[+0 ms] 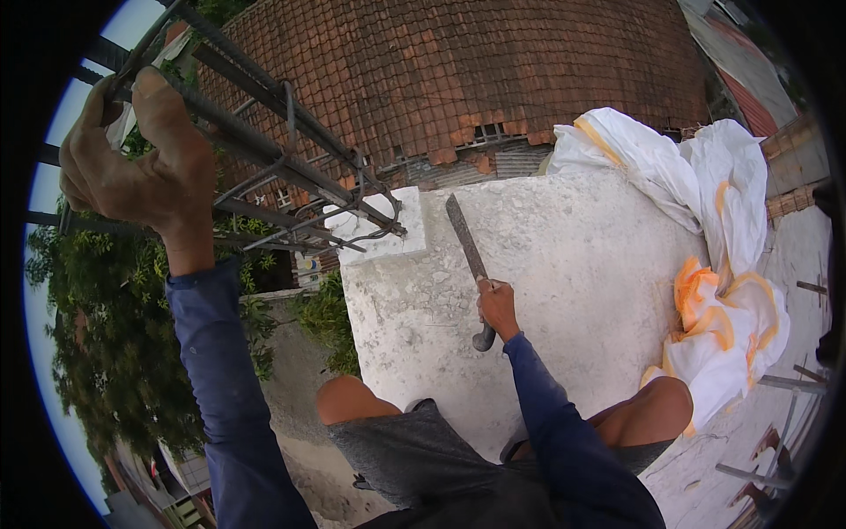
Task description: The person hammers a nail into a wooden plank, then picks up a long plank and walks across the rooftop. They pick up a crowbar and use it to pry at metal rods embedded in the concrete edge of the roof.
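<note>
My left hand (145,159) is raised at the upper left, its fingers curled around a steel bar at the upper part of a rebar column cage (264,145). The cage's long bars and wire ties slant down to a white concrete block (379,231) at the slab's far left corner. Over the middle of the pale concrete slab (582,264), my right hand (497,307) grips a machete (464,235). Its dark, worn blade points away from me, and the curved end of the handle shows below my fist.
White sacks with orange edges (723,317) lie heaped along the slab's right side. A tiled roof (476,70) rises beyond the far edge. Past the left edge, trees (115,335) stand below a drop. More steel bars (758,476) stick out at the lower right.
</note>
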Available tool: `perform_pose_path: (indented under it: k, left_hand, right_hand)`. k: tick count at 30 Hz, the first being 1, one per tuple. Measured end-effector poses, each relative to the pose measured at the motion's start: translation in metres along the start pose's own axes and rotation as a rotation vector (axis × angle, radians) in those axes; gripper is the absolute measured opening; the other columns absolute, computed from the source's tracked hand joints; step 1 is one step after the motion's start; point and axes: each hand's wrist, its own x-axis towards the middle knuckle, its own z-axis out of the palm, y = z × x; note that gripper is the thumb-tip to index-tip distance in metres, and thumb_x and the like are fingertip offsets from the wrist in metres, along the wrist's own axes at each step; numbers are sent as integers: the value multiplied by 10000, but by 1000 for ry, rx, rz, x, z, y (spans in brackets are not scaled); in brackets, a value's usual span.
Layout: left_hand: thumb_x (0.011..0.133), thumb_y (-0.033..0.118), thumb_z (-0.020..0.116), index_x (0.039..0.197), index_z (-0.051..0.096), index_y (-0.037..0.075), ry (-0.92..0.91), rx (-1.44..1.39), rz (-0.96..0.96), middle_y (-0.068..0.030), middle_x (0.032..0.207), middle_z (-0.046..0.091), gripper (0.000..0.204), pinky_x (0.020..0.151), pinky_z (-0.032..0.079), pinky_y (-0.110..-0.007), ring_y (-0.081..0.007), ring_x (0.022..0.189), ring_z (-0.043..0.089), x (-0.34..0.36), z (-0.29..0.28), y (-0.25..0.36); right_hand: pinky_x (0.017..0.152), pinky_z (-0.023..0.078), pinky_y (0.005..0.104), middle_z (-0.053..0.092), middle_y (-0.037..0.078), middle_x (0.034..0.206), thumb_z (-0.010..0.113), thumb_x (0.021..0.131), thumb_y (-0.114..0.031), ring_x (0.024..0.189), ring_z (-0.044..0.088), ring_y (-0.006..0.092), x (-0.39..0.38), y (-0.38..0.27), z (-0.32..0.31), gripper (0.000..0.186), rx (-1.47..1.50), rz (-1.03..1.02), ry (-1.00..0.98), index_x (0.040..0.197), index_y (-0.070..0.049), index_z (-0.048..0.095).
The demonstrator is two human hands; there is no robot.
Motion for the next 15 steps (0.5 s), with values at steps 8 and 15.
perform_pose_path:
  k: [8, 15]
  left_hand:
    - [874, 401, 729, 1051, 712, 66, -3, 55, 9, -22, 889, 639, 379, 903, 360, -421, -210, 886, 564, 4, -3, 5]
    - [885, 436, 718, 1040, 707, 78, 59, -17, 31, -23, 903, 643, 391, 919, 357, -414, -205, 922, 574, 4, 1, 6]
  right_hand:
    - [513, 479, 369, 574, 111, 577, 528, 1038, -318, 495, 571, 241, 55, -30, 25, 421, 18, -498, 392, 828, 40, 597]
    - [505, 501, 413, 633, 146, 644, 572, 995, -336, 525, 632, 252, 28, -5, 14, 440, -152, 81, -7, 720, 6, 602]
